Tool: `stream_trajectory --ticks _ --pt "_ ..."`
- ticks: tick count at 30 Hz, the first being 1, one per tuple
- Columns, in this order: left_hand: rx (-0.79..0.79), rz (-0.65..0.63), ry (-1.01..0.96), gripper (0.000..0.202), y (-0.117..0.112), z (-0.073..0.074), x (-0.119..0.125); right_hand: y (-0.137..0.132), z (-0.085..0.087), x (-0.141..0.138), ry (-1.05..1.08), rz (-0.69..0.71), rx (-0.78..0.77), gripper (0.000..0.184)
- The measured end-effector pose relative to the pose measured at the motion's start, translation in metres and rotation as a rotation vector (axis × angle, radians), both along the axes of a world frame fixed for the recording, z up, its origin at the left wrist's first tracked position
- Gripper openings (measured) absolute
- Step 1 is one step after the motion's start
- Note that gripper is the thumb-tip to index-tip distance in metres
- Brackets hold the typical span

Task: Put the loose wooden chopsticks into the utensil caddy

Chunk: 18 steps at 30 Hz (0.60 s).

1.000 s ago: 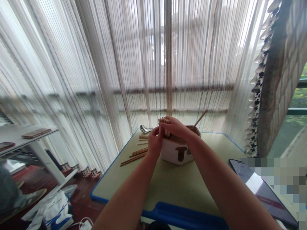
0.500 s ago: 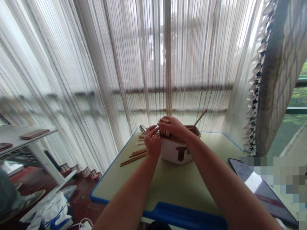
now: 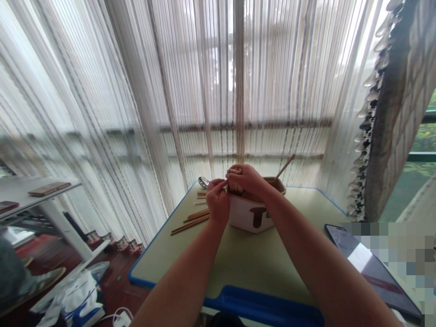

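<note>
A bundle of wooden chopsticks [image 3: 235, 185] stands upright at the left end of a white box [image 3: 250, 219] with a brown rim and a brown letter on its front. My right hand [image 3: 250, 178] reaches over the box and is closed around the bundle. Against the box's left end, my left hand [image 3: 218, 200] is closed, its fingertips by the bundle; what it grips, if anything, is hidden. Several loose chopsticks [image 3: 190, 224] lie on the table left of that hand. Behind it rests a slotted metal spoon [image 3: 203, 182]. One stick [image 3: 284, 167] leans out of the box's right end.
The pale green table [image 3: 252, 263] has a blue edge and a blue tray [image 3: 269, 306] at its near side. A tablet [image 3: 368, 268] lies at the right. Striped curtains [image 3: 218, 91] hang behind. A white side table [image 3: 44, 195] and plastic bags [image 3: 80, 295] are at the left.
Both hands stay at the box's left end and have barely moved. The right fingers have shifted slightly on the chopstick bundle. The view has moved a little.
</note>
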<state>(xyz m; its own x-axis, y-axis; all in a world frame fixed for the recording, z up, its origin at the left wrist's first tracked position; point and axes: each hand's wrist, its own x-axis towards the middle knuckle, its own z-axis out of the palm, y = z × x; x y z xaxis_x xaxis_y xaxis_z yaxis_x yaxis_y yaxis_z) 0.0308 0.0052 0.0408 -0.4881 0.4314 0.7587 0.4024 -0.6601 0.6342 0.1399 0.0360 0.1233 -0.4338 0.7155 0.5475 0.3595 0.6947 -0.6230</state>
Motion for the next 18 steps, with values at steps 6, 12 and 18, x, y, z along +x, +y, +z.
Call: stream_trajectory --ticks 6,12,18 --pt "-0.063 0.004 0.004 0.031 0.002 0.000 0.000 0.005 0.002 0.003 0.007 -0.077 0.056 0.019" --pt "-0.095 0.051 0.064 0.029 0.005 -0.002 0.001 0.010 0.010 0.011 -0.008 -0.185 0.144 0.020" --pt "-0.100 0.151 0.181 0.026 0.010 -0.006 -0.002 0.020 0.004 0.008 -0.108 -0.207 0.159 0.019"
